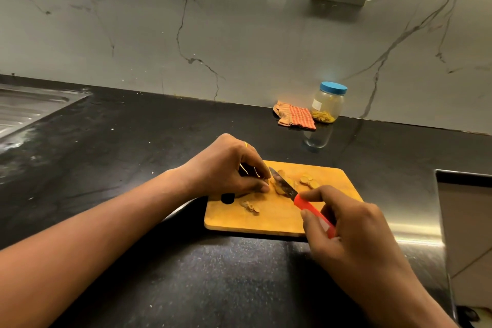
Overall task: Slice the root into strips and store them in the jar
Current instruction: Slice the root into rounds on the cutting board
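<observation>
- Root (279, 186): lying on cutting board (266, 222) at centre of frame, under the blade.
- Left hand (229, 168): pinching the root's left end with curled fingertips, pinning it to the board.
- Right hand (346, 224): gripping knife (294, 194) by its red handle, blade resting across the root.
- Handling, as judged: looking small, light, firm and knobbly; likely rolling or slipping under the edge; calling for a fingertip pinch on the uncut end, tips tucked back from the blade.
- Slices (306, 181): lying right of the blade; further pieces (250, 206) sitting lower left on the board.
- Jar (328, 105): standing right of centre in the upper half of the frame, capped with blue lid (333, 87), just beside checked cloth (295, 117), well apart from the board, already holding yellow strips (323, 116).
</observation>
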`<state>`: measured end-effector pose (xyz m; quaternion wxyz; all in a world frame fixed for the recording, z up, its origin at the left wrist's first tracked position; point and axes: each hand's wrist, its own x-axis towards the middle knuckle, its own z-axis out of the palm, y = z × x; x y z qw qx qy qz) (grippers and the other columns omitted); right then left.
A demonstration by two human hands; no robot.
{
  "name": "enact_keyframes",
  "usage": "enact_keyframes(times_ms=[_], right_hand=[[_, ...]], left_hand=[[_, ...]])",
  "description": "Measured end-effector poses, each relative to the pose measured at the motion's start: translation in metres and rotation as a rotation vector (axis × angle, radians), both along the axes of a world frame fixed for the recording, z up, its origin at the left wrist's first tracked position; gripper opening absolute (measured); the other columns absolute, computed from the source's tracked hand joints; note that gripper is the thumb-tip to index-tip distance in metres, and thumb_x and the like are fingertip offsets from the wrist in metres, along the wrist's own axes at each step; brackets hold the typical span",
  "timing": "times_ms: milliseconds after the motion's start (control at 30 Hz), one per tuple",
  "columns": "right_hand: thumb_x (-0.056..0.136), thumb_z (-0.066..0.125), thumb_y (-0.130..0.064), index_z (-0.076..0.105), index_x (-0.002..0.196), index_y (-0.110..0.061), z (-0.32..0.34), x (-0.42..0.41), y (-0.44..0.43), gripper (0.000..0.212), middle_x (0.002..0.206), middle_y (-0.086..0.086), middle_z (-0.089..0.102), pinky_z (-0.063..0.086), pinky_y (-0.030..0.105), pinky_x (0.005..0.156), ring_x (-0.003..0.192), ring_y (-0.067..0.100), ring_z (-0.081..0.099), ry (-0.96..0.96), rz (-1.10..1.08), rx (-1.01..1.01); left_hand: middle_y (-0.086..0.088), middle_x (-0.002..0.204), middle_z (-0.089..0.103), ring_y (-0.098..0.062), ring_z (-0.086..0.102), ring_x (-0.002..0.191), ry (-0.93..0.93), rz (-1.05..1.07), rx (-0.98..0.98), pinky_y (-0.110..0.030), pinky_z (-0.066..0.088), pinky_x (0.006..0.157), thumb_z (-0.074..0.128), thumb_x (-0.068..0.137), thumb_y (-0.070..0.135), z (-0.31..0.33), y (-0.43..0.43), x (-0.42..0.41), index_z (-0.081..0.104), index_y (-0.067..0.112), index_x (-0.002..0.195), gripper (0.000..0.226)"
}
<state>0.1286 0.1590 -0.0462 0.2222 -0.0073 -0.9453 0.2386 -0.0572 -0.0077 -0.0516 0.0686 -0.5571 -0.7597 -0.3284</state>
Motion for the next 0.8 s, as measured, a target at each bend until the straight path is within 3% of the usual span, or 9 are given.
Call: enact_keyframes(times_ms=[100,267,367,500,633,800], right_hand=[[0.085,0.068,-0.026,0.064,0.098,-0.034,-0.002,-0.001,0.003,0.016,0.061,-0.003,0.056,0.042,0.030,0.052,0.069,0.012,0.053,-0.037,-0.006,-0.094],[0.086,0.067,-0.027,0.066,0.097,-0.036,-0.005,0.004,0.004,0.014,0.066,-0.004,0.060,0.043,0.027,0.050,0.066,0.007,0.055,-0.105,0.015,-0.138],[0.083,0.070,-0.026,0.066,0.099,-0.036,-0.005,0.008,0.006,0.020,0.064,-0.010,0.060,0.047,0.026,0.049,0.071,0.007,0.057,-0.067,0.027,-0.114],[0.080,0.073,-0.018,0.069,0.096,-0.030,-0.004,0.015,0.009,0.021,0.056,-0.007,0.055,0.029,0.012,0.039,0.053,0.006,0.051,0.022,0.037,-0.073],[0.081,0.071,-0.019,0.067,0.096,-0.031,-0.004,0.013,0.012,0.020,0.055,-0.003,0.054,0.028,0.015,0.037,0.049,0.011,0.047,0.097,0.019,-0.059],[0.082,0.069,-0.021,0.066,0.099,-0.033,-0.001,0.009,0.007,0.021,0.055,-0.010,0.053,0.034,0.021,0.038,0.053,0.014,0.051,0.155,-0.028,-0.040]], left_hand=[[0.006,0.093,0.074,-0.005,0.069,0.078,0.030,0.015,-0.008,-0.021,0.059,0.070,0.079,0.082,0.024,0.000,0.001,0.001,0.079,0.018,0.094,0.013],[0.004,0.098,0.074,-0.005,0.070,0.081,0.017,-0.002,-0.013,-0.020,0.059,0.071,0.079,0.082,0.022,0.000,0.001,0.002,0.080,0.017,0.095,0.014],[0.004,0.102,0.074,-0.006,0.071,0.085,0.002,-0.007,-0.013,-0.020,0.059,0.073,0.079,0.082,0.021,0.001,0.000,0.002,0.080,0.016,0.095,0.014],[0.003,0.101,0.075,-0.005,0.071,0.088,-0.009,-0.033,-0.031,-0.016,0.057,0.077,0.078,0.083,0.018,0.004,-0.003,0.001,0.079,0.015,0.095,0.013],[0.005,0.104,0.074,-0.005,0.070,0.092,-0.050,-0.039,-0.060,-0.017,0.057,0.079,0.078,0.082,0.013,0.006,-0.003,0.000,0.079,0.015,0.096,0.014],[0.005,0.103,0.074,-0.005,0.070,0.093,-0.110,-0.031,-0.055,-0.018,0.057,0.081,0.079,0.080,0.012,0.005,-0.003,-0.001,0.079,0.015,0.096,0.016]])
